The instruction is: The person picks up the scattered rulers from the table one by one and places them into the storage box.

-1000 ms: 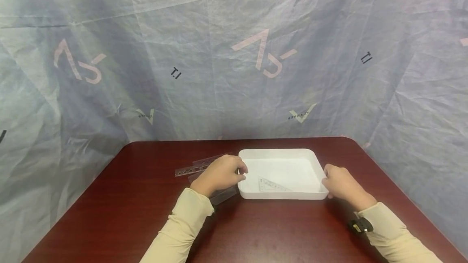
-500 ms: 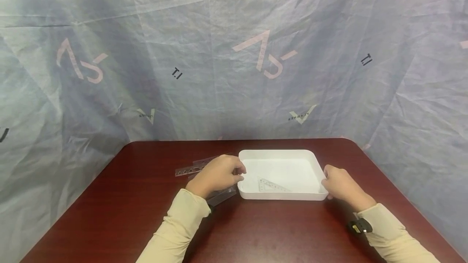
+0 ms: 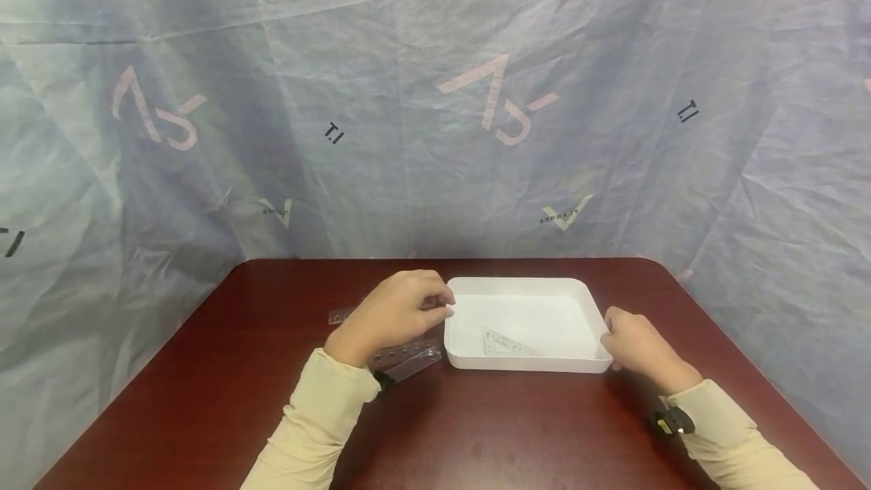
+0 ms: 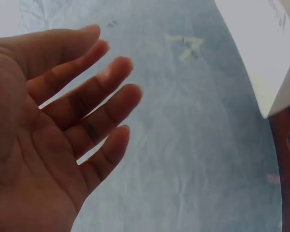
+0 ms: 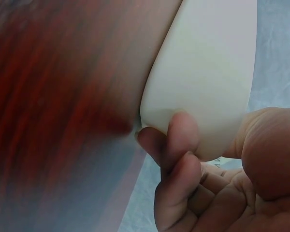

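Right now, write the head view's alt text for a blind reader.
A person's right hand grips the right end of a white tray holding a clear set square. The left hand hovers by the tray's left end, partly hiding clear rulers on a dark-red table.

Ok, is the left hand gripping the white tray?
No, the left wrist view shows the left hand with its fingers apart from the white tray.
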{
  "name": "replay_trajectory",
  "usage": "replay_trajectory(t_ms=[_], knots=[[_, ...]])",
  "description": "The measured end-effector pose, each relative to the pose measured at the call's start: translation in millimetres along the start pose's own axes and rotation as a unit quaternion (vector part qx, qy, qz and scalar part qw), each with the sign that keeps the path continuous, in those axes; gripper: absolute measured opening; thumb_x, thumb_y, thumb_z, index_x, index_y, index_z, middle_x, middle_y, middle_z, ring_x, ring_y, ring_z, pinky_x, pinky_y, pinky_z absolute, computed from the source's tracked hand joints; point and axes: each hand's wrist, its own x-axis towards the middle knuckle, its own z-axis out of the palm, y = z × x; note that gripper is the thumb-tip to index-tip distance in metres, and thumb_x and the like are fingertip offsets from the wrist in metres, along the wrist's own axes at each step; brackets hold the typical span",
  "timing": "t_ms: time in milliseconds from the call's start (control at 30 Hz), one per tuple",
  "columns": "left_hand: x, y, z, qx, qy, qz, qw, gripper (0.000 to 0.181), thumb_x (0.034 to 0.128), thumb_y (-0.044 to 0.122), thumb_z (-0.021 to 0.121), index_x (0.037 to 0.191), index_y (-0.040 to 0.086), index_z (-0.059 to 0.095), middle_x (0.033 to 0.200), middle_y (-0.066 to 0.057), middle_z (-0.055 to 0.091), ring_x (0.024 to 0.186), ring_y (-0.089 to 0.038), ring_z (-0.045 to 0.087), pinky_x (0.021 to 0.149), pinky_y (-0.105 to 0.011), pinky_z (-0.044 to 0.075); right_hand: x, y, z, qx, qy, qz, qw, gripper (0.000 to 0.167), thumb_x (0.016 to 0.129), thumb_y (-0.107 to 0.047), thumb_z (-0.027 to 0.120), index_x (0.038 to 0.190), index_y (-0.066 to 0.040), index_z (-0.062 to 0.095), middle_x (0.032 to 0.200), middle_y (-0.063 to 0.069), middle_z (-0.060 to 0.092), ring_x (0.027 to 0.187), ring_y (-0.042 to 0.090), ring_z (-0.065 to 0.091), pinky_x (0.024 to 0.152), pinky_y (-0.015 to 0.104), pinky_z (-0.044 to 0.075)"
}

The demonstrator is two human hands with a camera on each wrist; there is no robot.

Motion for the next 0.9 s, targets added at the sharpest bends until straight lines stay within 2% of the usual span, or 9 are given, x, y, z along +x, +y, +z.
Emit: replay_trajectory(t_ms=[100,267,400,533,667,900], knots=[[-3.6,-8.1,-7.2,0.008,0.004,-0.023,0.9997,0.005,0.0895,0.021,0.074,0.094,0.02,0.075,0.088,0.016,0.063,0.081,-0.007,0.059,0.075,-0.028,0.05,-0.4,1,0,-0.003,-0.001,-0.001,1.0,0.007,0.083,-0.003,0.051,0.088,0.002,0.052,0.065,0.005,0.054,0.048,0.015,0.056,0.053,0.033,0.043],[-10.6,-21.5,-18.2,0.012,0.002,-0.057,0.9983,0.007,0.0894,0.022,0.074,0.095,0.018,0.075,0.086,0.013,0.065,0.082,-0.011,0.062,0.075,-0.03,0.05,0.3,1,1,-0.008,-0.003,-0.001,1.0,0.007,0.083,-0.003,0.051,0.088,0.002,0.051,0.066,0.006,0.054,0.049,0.015,0.056,0.054,0.033,0.043],[-14.9,-28.8,-22.5,0.016,-0.017,-0.09,0.9957,0.01,0.0896,0.022,0.074,0.098,0.017,0.075,0.089,0.01,0.066,0.084,-0.013,0.062,0.076,-0.032,0.05,1.3,2,1,-0.012,-0.005,0.001,0.9999,0.008,0.084,-0.004,0.052,0.09,0.003,0.052,0.067,0.006,0.055,0.05,0.015,0.057,0.054,0.033,0.043],[-17.1,-35.0,-21.4,0.009,-0.045,-0.108,0.9931,0.013,0.0889,0.021,0.075,0.101,0.015,0.075,0.091,0.009,0.066,0.085,-0.014,0.061,0.078,-0.033,0.05,1.2,3,1,-0.014,-0.007,-0.001,0.9999,0.01,0.084,-0.004,0.052,0.091,0.003,0.052,0.068,0.006,0.055,0.051,0.014,0.057,0.054,0.033,0.044],[-16.1,-38.9,-16.2,-0.006,-0.069,-0.111,0.9913,0.012,0.088,0.019,0.076,0.099,0.015,0.074,0.092,0.007,0.068,0.086,-0.015,0.062,0.078,-0.033,0.05,0.4,2,1,-0.012,-0.006,-0.004,0.9999,0.01,0.084,-0.004,0.052,0.091,0.003,0.052,0.068,0.006,0.055,0.051,0.015,0.057,0.054,0.033,0.044],[-8.2,-34.5,-3.6,-0.038,-0.108,-0.089,0.9895,0.013,0.0869,0.016,0.077,0.099,0.015,0.074,0.097,0.004,0.071,0.085,-0.012,0.063,0.077,-0.03,0.051,1.0,4,2,-0.004,-0.006,-0.001,1.0,0.009,0.084,-0.004,0.051,0.09,0.003,0.051,0.067,0.007,0.055,0.05,0.015,0.057,0.053,0.033,0.044]])
